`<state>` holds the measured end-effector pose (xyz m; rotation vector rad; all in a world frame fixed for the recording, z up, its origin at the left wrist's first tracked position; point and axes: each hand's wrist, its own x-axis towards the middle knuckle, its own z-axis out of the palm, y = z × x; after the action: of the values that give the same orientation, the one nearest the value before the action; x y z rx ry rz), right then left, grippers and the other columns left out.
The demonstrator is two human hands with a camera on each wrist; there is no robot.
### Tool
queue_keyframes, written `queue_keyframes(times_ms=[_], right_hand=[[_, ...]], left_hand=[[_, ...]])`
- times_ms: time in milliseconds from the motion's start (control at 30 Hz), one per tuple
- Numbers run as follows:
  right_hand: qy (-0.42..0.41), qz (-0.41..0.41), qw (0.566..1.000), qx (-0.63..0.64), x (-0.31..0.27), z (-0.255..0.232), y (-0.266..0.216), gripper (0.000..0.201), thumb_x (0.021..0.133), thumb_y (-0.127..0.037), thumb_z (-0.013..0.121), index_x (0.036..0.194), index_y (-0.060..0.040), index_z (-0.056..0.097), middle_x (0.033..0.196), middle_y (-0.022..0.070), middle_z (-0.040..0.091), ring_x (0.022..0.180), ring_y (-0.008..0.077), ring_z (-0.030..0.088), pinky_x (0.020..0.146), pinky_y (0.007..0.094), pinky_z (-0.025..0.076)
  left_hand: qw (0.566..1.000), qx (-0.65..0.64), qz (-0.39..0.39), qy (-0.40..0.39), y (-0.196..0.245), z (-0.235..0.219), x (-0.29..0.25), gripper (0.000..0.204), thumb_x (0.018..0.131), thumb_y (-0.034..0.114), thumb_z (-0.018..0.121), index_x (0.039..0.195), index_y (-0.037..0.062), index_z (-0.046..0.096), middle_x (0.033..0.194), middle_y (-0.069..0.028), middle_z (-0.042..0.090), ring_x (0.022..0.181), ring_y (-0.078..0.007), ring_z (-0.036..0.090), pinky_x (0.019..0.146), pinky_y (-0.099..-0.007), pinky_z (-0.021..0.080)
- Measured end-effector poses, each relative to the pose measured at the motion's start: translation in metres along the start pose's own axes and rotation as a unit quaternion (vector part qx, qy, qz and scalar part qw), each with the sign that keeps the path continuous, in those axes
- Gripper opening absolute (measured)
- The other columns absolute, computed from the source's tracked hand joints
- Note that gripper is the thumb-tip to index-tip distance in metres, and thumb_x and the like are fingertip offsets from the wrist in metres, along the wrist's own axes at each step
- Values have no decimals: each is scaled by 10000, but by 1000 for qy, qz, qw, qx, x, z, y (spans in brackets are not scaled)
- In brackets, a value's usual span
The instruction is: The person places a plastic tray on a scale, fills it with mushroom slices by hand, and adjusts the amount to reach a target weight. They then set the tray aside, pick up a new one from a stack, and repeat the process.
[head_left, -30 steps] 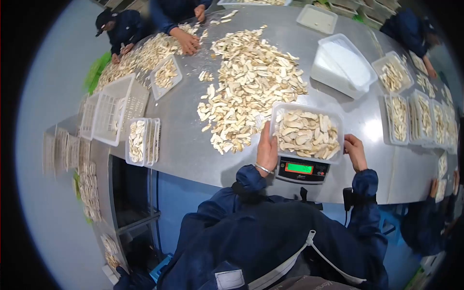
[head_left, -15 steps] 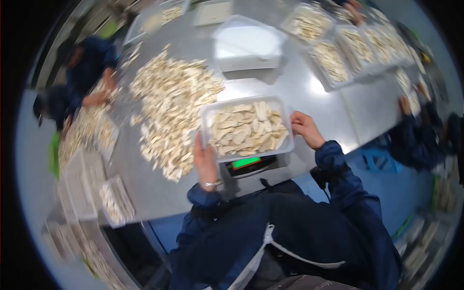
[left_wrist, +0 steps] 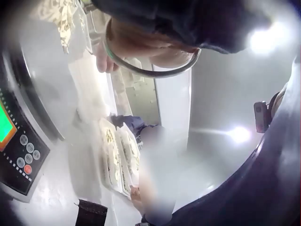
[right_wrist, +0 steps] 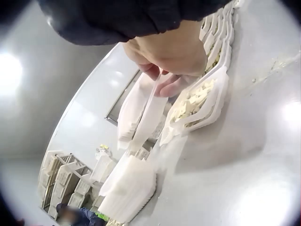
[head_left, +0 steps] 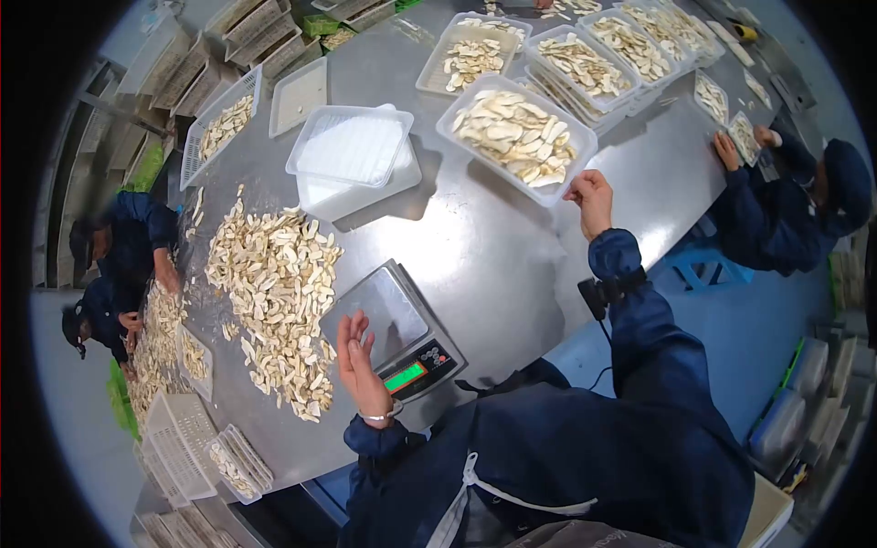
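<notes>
My right hand pinches the near right corner of a clear plastic tray of pale mushroom slices. The tray is raised at arm's length, close to a row of filled trays. In the right wrist view, thumb and fingers grip its thin wall. My left hand, a bracelet at its wrist, holds nothing; its fingers are extended beside the digital scale. Nothing lies on the scale's metal plate, and its display glows green.
A heap of mushroom slices lies left of the scale. Stacked white trays stand beyond it. Several filled trays line the far right. People work at the left and right edges, near a perforated basket.
The filled tray has left the scale and moved away to the far right in my right hand. My left hand has let go of it. The head view has turned right.
</notes>
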<state>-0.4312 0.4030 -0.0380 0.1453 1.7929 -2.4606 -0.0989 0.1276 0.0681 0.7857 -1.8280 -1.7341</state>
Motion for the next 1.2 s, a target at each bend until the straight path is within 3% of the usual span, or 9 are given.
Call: queue_keyframes(times_ms=[233, 433, 600, 700, 767, 800, 967, 1100, 1200], right_hand=[[117, 41, 991, 57, 78, 4, 42, 86, 842, -15, 576, 909, 13, 529, 729, 88, 589, 604, 185, 609, 551, 275, 530], [70, 152, 986, 4, 71, -16, 7, 241, 884, -104, 548, 1062, 53, 505, 839, 135, 635, 600, 191, 617, 544, 258, 524], [-35, -84, 972, -218, 41, 4, 3, 199, 882, -80, 538, 1060, 5, 569, 843, 89, 648, 591, 131, 563, 556, 232, 470], [-211, -206, 890, -349, 2, 105, -42, 188, 816, 0, 558, 991, -37, 615, 852, 90, 630, 705, 179, 586, 651, 274, 470], [-328, -276, 826, -367, -5, 162, -45, 353, 751, 14, 554, 1097, -52, 578, 1073, 118, 575, 911, 287, 588, 791, 352, 474], [-325, -437, 727, -419, 1, 186, -37, 419, 737, 17, 539, 1144, -79, 565, 1191, 139, 528, 1066, 316, 522, 879, 384, 442], [-323, -532, 585, -520, 23, 256, 16, 404, 710, -6, 552, 1104, -78, 606, 1230, 148, 520, 1190, 333, 443, 965, 466, 344], [-394, -529, 606, -445, 13, 264, 20, 225, 697, 4, 553, 916, -35, 589, 1020, 118, 594, 1028, 294, 535, 879, 418, 383], [-508, -550, 564, -350, -64, 271, -13, 188, 690, -17, 552, 872, -59, 566, 888, 100, 559, 835, 275, 546, 733, 371, 415]], left_hand=[[998, 32, -14, 49, 4, 9, -6, 504, 1007, 310, 366, 1393, -13, 345, 1327, -182, 491, 1239, -276, 467, 1017, -408, 370], [997, 24, -38, 61, 1, 17, -9, 500, 999, 299, 386, 1388, -13, 354, 1304, -184, 511, 1231, -270, 475, 1013, -403, 372], [997, 10, -34, 66, -7, 18, -5, 456, 998, 252, 394, 1365, -18, 387, 1275, -182, 533, 1206, -260, 494, 995, -384, 392], [996, 12, -48, 74, -3, 22, -8, 430, 999, 248, 398, 1337, -17, 420, 1226, -165, 561, 1166, -235, 517, 968, -365, 409], [995, 13, -50, 82, 2, 21, -16, 413, 1000, 251, 398, 1316, -11, 446, 1183, -146, 583, 1137, -213, 532, 954, -348, 414], [994, 19, -49, 91, 4, 19, -22, 409, 1000, 252, 399, 1310, -10, 452, 1174, -145, 588, 1126, -210, 537, 949, -345, 417], [986, 40, -51, 151, 11, -1, -49, 387, 1000, 253, 397, 1267, -11, 490, 1105, -140, 616, 1057, -197, 567, 907, -328, 442], [983, 24, -53, 172, 3, -17, -61, 378, 1001, 242, 391, 1258, -16, 495, 1082, -134, 619, 1042, -189, 571, 894, -324, 450], [980, 10, -60, 187, -6, -28, -60, 377, 996, 225, 393, 1264, -23, 486, 1142, -140, 589, 1091, -198, 543, 929, -332, 427]])
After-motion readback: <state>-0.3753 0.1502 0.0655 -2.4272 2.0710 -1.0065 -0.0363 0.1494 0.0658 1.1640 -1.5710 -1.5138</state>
